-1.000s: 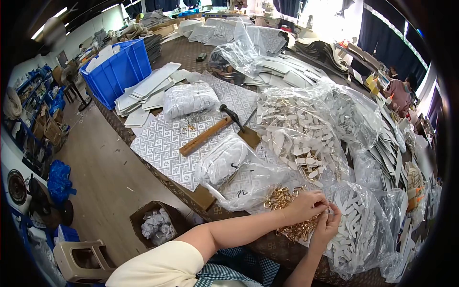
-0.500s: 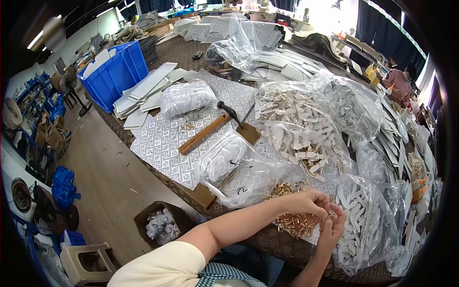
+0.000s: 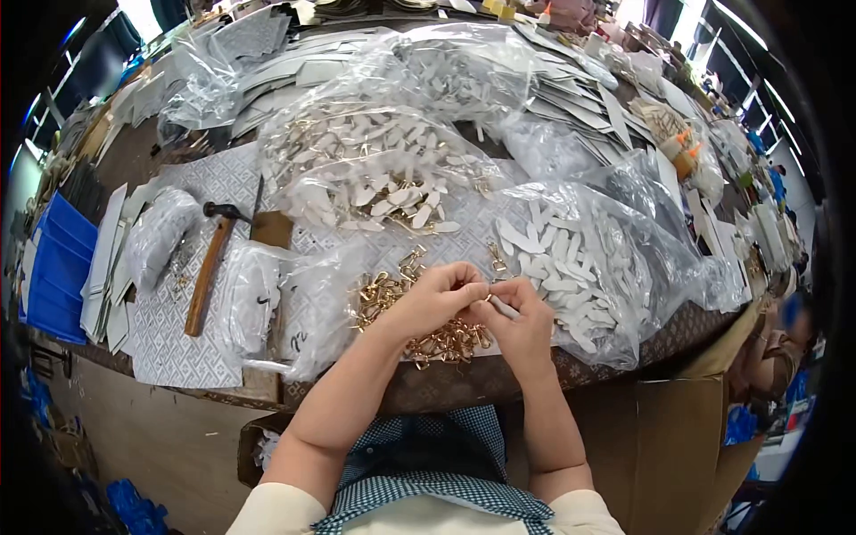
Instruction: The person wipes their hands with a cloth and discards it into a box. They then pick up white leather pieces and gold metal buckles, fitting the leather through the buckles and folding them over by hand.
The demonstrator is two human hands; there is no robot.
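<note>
Both hands meet above a pile of gold metal clasps (image 3: 446, 346) near the table's front edge. My left hand (image 3: 439, 299) has its fingers pinched together, on a small item too hidden to name. My right hand (image 3: 517, 321) is closed on a small white strip (image 3: 506, 308), its fingertips against those of the left. Right of the hands, loose white strips (image 3: 571, 259) lie in an open clear plastic bag. Behind the hands, another clear bag holds white pieces with gold clasps (image 3: 401, 201).
A hammer (image 3: 209, 275) lies at the left between wrapped white bundles (image 3: 159, 234) (image 3: 250, 299). A blue crate (image 3: 61, 267) stands at the far left. Stacked grey sheets (image 3: 580, 111) line the back. A cardboard box (image 3: 678, 446) is below the table at the right.
The view has swung to the right, so the hands and table contents appear further left. Both hands remain together over the clasps, and a white strip now shows in my right hand.
</note>
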